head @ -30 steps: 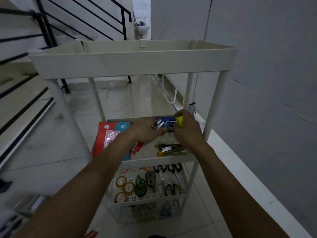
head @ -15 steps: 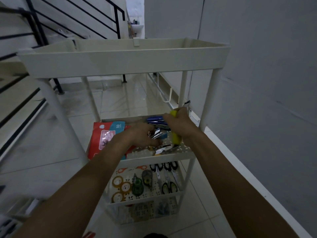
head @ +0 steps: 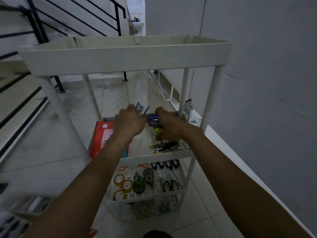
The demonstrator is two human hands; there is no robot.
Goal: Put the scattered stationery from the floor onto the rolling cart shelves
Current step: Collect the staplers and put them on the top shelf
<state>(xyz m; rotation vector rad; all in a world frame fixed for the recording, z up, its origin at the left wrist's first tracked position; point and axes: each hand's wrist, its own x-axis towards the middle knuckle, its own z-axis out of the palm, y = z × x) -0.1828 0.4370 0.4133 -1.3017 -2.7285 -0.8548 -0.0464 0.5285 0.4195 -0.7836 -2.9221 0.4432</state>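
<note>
Left grip (head: 130, 121) clenched round small blue staplers (head: 142, 109); right grip (head: 169, 121), just beside it, grasping dark-blue stapler (head: 153, 119) over cart shelf (head: 154, 156).

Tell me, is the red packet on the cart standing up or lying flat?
Lying flat: the red plastic packet shows its printed face upward on the white perforated middle shelf.
</note>
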